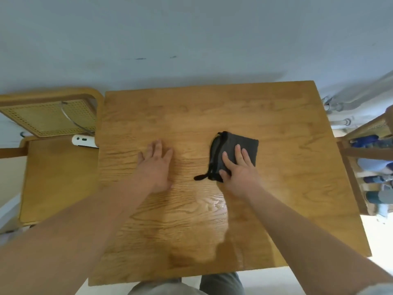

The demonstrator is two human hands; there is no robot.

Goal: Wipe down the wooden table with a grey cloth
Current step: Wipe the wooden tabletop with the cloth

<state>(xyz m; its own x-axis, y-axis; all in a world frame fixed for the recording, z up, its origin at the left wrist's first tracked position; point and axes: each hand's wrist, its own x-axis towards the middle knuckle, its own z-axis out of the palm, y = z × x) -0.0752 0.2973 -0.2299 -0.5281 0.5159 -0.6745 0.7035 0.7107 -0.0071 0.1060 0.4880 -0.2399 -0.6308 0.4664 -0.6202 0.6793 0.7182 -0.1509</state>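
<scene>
The square wooden table [244, 107] fills the middle of the head view. A folded dark grey cloth [244, 143] with a black edge and a small black loop lies right of the table's centre. My right hand [238, 167] presses flat on the cloth's near half, fingers spread over it and thumb at its near left corner. My left hand [157, 165] rests flat on the bare wood to the left, fingers apart, holding nothing. A wet sheen shows on the wood near the front edge.
A wooden chair [55, 171] with a cane back stands against the table's left side, a white device [83, 141] beside it. Another wooden piece [361, 150] with blue and white items stands at the right. A pale wall lies behind the table.
</scene>
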